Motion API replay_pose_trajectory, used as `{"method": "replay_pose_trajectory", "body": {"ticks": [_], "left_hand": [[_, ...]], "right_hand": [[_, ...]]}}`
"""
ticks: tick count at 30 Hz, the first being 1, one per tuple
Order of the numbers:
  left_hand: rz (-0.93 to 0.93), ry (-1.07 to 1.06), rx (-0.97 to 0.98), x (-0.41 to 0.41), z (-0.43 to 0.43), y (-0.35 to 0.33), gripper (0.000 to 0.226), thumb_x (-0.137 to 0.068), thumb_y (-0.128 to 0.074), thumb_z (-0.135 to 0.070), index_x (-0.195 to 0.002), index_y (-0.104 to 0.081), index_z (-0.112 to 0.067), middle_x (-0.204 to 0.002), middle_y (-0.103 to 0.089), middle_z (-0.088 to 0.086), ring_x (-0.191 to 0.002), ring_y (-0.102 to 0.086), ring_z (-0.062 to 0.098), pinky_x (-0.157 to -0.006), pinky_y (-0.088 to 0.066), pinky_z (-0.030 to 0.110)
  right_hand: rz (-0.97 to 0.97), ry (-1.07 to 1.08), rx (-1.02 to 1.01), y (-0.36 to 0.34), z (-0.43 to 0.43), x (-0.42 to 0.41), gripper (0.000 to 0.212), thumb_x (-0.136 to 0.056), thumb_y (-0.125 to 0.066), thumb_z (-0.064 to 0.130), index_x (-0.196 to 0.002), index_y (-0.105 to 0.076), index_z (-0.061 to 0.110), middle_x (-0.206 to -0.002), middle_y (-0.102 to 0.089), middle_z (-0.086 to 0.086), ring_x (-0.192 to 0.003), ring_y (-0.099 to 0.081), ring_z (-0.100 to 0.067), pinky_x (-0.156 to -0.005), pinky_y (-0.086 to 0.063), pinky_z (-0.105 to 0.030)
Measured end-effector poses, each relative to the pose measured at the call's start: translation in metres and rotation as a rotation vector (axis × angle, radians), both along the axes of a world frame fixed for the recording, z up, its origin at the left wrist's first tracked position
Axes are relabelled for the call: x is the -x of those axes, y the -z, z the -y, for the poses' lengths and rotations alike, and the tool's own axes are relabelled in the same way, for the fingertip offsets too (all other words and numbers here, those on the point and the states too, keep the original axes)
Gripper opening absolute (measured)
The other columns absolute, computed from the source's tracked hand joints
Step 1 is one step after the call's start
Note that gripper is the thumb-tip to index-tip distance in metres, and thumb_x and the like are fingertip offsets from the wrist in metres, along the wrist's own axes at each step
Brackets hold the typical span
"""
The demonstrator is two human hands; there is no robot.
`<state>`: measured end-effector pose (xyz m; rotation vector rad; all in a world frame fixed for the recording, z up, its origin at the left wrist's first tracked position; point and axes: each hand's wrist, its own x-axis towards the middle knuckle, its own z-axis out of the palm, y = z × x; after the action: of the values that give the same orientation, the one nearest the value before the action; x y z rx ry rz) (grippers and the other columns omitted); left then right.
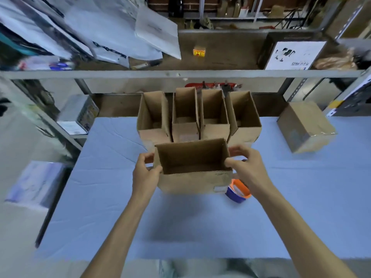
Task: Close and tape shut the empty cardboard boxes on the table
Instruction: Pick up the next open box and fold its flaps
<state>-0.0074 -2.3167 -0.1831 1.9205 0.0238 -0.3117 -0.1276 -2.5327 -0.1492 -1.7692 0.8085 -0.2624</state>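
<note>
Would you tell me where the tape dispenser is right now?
In the head view, the orange-and-blue tape dispenser lies on the table by the near right corner of the held box, close to the right hand.

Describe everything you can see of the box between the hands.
Plain brown cardboard box, rectangular, upright, top open, apparently empty, with a pale label low on its front. It is over the table, before four open boxes. The left hand and right hand grip its two ends; a tape roll lies beside its right front corner.
</note>
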Motion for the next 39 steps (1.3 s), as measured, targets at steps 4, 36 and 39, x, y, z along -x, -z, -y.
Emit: {"method": "replay_pose_trajectory", "body": {"ticks": [4, 36, 39], "left_hand": [[0.021, -0.013, -0.032, -0.003, -0.021, 0.012, 0.019, -0.093, -0.059, -0.011, -0.109, -0.054, -0.02, -0.104, -0.058, -0.006, -0.085, -0.056, 0.003, -0.064, -0.047, 0.023], [-0.089, 0.106, -0.008, 0.011, -0.035, 0.047, 0.048, -0.084, -0.068, -0.006, -0.126, -0.056, -0.027, -0.122, -0.059, -0.01, -0.109, -0.057, 0.009, -0.075, -0.049, 0.017], [-0.088, 0.12, 0.012, 0.011, -0.035, 0.048, 0.051, -0.084, -0.069, -0.006, -0.128, -0.055, -0.027, -0.123, -0.058, -0.01, -0.109, -0.056, 0.009, -0.076, -0.048, 0.016]], "right_hand": [[-0.047, 0.024, 0.004, 0.018, -0.027, -0.007, 0.031, -0.068, -0.065, 0.025, -0.098, -0.067, 0.028, -0.098, -0.067, 0.01, -0.085, -0.065, -0.014, -0.071, -0.06, -0.04], [-0.142, -0.078, 0.119, 0.065, -0.038, 0.003, 0.038, -0.071, -0.074, 0.003, -0.097, -0.052, 0.02, -0.09, -0.061, 0.007, -0.081, -0.061, -0.008, -0.055, -0.047, -0.024], [-0.137, -0.066, 0.114, 0.066, -0.037, 0.003, 0.038, -0.072, -0.074, 0.002, -0.098, -0.053, 0.02, -0.091, -0.062, 0.007, -0.083, -0.063, -0.011, -0.057, -0.052, -0.028]]}}
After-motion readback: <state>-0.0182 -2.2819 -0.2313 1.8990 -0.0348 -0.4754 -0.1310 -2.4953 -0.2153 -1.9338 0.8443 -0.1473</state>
